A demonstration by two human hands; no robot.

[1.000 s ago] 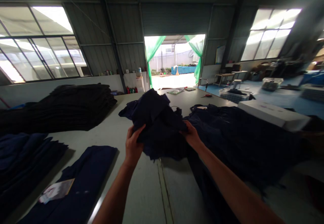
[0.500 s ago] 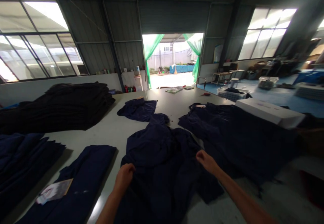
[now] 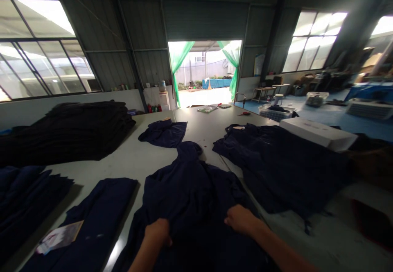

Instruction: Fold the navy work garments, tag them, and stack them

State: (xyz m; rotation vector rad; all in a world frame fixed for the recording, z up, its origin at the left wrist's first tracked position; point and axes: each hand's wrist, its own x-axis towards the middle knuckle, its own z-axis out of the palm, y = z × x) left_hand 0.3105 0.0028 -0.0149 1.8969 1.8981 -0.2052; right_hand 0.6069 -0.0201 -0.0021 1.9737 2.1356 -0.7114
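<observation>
A dark navy hooded jacket (image 3: 193, 198) lies spread on the pale table (image 3: 116, 165) right before me, its hood (image 3: 189, 150) pointing away. My left hand (image 3: 158, 231) is closed on the jacket's left side, fingers curled into the cloth. On the other side my right hand (image 3: 241, 219) pinches the fabric in the same way. Just what fold or seam lies in each grip is hidden. To the left is a folded navy garment (image 3: 101, 206) with a printed tag (image 3: 61, 236) on it.
Stacked navy garments (image 3: 27, 198) and a tall dark pile (image 3: 76, 128) fill the left. Another navy garment (image 3: 276, 161) lies at right beside a white box (image 3: 317, 132). A smaller navy piece (image 3: 164, 133) and red-handled scissors (image 3: 245, 113) are farther back.
Both hands have come nearer to me along the jacket, still gripping it. The jacket is drawn flatter, with its hood and shoulders more spread out. The view has shifted slightly.
</observation>
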